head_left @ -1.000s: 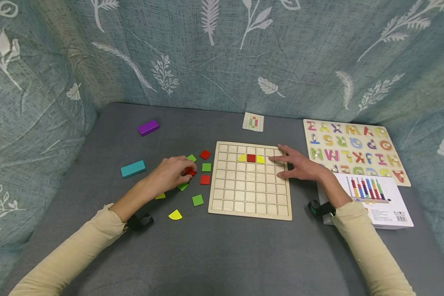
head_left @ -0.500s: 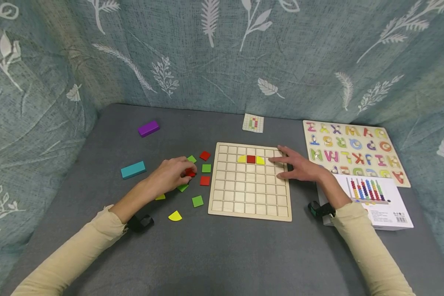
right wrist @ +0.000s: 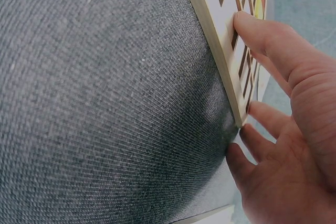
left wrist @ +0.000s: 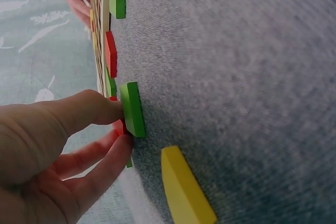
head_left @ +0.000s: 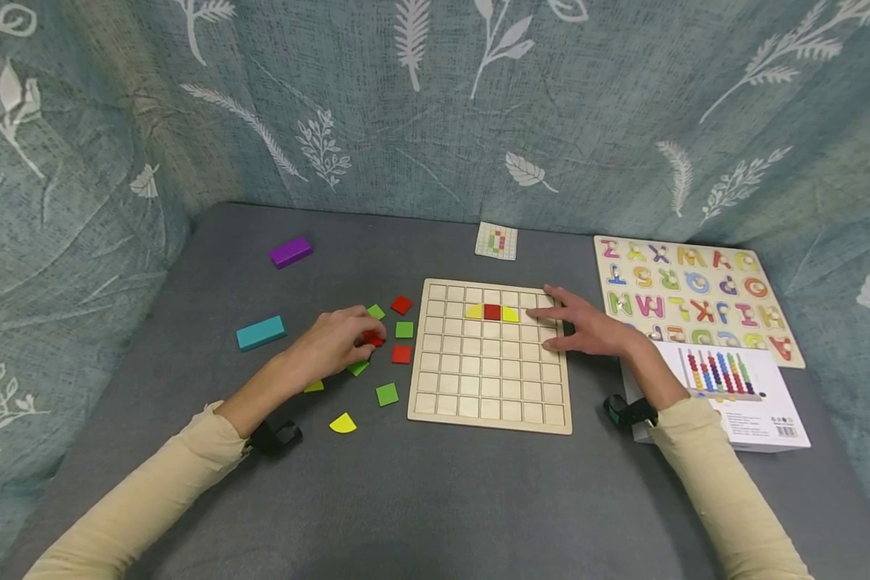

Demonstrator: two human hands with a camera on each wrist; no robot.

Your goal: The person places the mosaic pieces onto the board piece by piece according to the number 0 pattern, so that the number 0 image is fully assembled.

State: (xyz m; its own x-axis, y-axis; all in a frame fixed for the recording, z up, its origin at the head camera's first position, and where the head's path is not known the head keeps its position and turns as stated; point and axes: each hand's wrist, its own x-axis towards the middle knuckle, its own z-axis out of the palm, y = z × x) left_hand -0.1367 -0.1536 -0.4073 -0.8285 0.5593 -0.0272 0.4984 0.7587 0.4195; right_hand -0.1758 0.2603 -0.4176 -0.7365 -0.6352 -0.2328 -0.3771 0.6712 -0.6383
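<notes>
My left hand [head_left: 333, 334] is low over the table, left of the board, its thumb and fingers pinching a red square tile [head_left: 373, 337] that they partly hide. In the left wrist view a green tile [left wrist: 132, 109] lies in front of the fingertips, and a yellow piece [left wrist: 185, 187] is nearer the camera. Fingers spread, my right hand [head_left: 587, 324] rests on the upper right edge of the wooden grid board [head_left: 490, 366]. On the board a red square [head_left: 492, 312] sits between two yellow quarter-round pieces [head_left: 510, 313].
Loose red, green and yellow tiles [head_left: 387, 394] lie between my left hand and the board. Further left are a teal block [head_left: 261, 333] and a purple block [head_left: 291, 252]. A pattern card [head_left: 496, 241] lies behind the board; a letter puzzle [head_left: 689, 282] and white box [head_left: 761, 415] stand right.
</notes>
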